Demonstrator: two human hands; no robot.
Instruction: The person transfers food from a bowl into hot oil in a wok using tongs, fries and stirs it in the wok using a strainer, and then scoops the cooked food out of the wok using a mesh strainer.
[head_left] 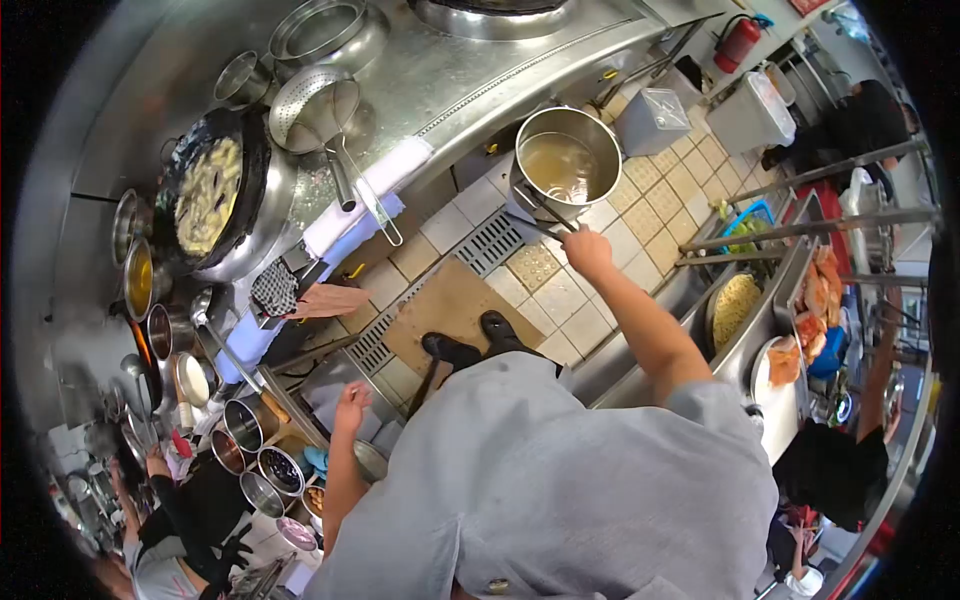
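the pot (570, 121) stands low over the tiles (563, 298), ahead of the person, with liquid (556, 168) in it. the right hand (588, 252) has its fingers wrapped round a dark handle (556, 213) at the near rim; whether it joins the pot can't be told. the left hand (352, 405) hangs loosely curled and empty, near a wooden handle (274, 407). the pot looks stiff and heavy, probably slick if wet; a level two-sided hold would limit slopping.
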